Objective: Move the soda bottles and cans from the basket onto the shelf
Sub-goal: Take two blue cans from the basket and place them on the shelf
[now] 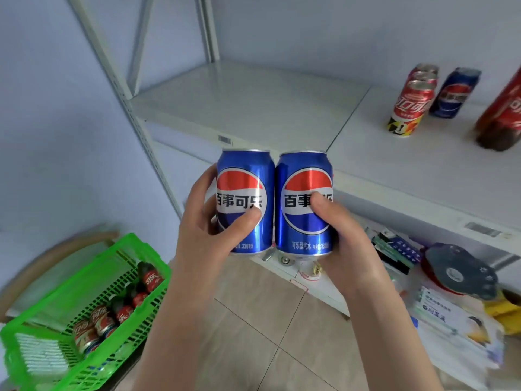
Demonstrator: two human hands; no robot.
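I grip one upright soda can in each hand, in front of the shelf and just short of its front edge. My left hand wraps the left blue can, thumb across the label. My right hand wraps the right blue can the same way. The two cans stand side by side, close enough that I cannot tell whether they touch.

The green basket sits below the shelf, off to its left. It still holds red cola cans lying on their sides and a few small cola bottles with dark caps, all bunched along one wall.

On the shelf, toward its right end, three red cans stand in a row from front to back. A lone blue can stands just beside them. A big cola bottle stands farther right and is cut off by the frame.

The left and middle stretch of the shelf is bare white board, from the front edge back to the wall. A slotted upright post bounds the shelf's left end. Under the shelf a lower board carries papers, boxes and a dark round object. Tan floor tiles lie in front of the shelf.
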